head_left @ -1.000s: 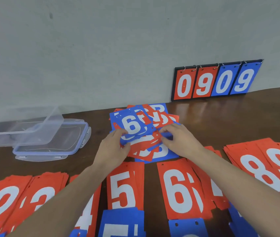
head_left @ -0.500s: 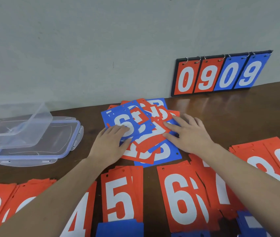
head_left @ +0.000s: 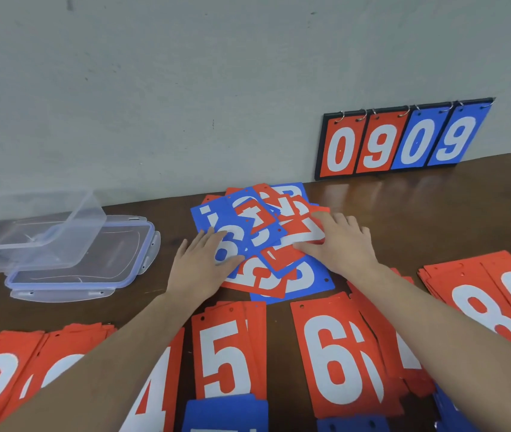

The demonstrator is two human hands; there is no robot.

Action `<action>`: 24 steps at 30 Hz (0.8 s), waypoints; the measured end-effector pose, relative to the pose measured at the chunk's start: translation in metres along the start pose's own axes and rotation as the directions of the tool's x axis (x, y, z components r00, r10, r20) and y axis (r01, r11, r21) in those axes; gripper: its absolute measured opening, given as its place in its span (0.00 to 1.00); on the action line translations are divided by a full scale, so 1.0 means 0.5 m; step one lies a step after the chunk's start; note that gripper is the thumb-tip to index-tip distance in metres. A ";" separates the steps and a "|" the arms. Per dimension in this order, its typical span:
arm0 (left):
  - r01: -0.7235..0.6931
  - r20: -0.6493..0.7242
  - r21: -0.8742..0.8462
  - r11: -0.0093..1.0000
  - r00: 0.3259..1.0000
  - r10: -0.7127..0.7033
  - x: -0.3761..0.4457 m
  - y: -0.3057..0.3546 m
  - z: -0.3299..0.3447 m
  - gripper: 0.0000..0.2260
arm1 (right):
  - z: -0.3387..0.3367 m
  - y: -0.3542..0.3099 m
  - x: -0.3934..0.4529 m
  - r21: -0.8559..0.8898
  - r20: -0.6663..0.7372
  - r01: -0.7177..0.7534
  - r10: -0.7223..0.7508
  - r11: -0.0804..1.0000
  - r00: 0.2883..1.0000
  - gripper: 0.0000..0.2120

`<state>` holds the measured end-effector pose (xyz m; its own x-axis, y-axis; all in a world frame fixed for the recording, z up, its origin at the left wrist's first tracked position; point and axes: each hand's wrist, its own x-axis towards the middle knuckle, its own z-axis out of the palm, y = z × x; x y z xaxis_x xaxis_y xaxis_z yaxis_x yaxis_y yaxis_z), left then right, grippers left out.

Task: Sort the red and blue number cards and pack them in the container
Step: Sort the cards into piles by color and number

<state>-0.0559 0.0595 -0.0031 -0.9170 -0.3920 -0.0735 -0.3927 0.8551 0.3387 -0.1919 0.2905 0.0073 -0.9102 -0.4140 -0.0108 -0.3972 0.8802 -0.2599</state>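
Note:
A jumbled heap of red and blue number cards (head_left: 274, 226) lies mid-table near the wall. My left hand (head_left: 199, 266) rests flat on the heap's left side, fingers straight over a blue 6 card (head_left: 232, 241). My right hand (head_left: 340, 244) lies flat on the heap's right side, its fingers spread over red cards. Sorted red stacks run along the near edge: a 5 stack (head_left: 226, 357), a 6 stack (head_left: 338, 357) and an 8 stack (head_left: 478, 291). The clear plastic container (head_left: 39, 226) sits tilted on its lid (head_left: 98, 275) at the left.
A flip scoreboard (head_left: 403, 141) reading 0909 leans against the wall at the back right. More red stacks (head_left: 8, 369) lie at the near left, and blue stacks (head_left: 226, 414) sit along the bottom edge. The brown table (head_left: 435, 213) shows bare wood between heap and scoreboard.
Both hands went from pinching cards in the heap to lying flat on it with straightened fingers. The heap has spread a little wider, and the view has tilted slightly.

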 end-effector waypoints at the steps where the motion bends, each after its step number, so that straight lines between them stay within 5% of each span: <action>1: -0.003 -0.004 -0.001 1.000 1.000 0.003 -0.002 0.001 0.000 0.32 | -0.001 0.003 0.002 0.023 0.002 -0.010 0.010 1.000 1.000 0.40; 10: 0.016 -0.104 0.057 0.998 0.995 -0.010 -0.037 0.005 -0.027 0.30 | -0.017 -0.008 0.001 0.116 -0.043 -0.071 0.076 0.991 0.996 0.47; 13: 0.007 -0.096 -0.074 0.997 0.995 -0.014 -0.054 0.005 -0.036 0.31 | -0.015 -0.011 -0.012 0.249 -0.100 0.004 0.021 0.968 0.995 0.42; 16: -0.039 -0.163 -0.272 0.962 0.987 -0.006 -0.076 0.012 -0.040 0.30 | -0.022 0.002 -0.032 0.580 -0.053 -0.011 0.051 0.815 0.997 0.35; 20: 0.004 -0.150 -0.467 0.884 0.985 -0.084 -0.098 0.020 -0.044 0.28 | -0.054 0.033 -0.057 0.730 -0.074 -0.104 0.229 0.675 0.971 0.22; 24: 0.098 -0.085 -0.604 0.791 0.979 -0.186 -0.120 0.030 -0.052 0.23 | -0.088 0.064 -0.102 0.921 0.004 -0.141 0.351 0.364 0.936 0.09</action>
<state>-0.0048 0.0870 0.0307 -0.8188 -0.5715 -0.0552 -0.3582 0.4333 0.8270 -0.1632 0.3500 0.0420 -0.9912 -0.0799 -0.1057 0.0914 0.1646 -0.9821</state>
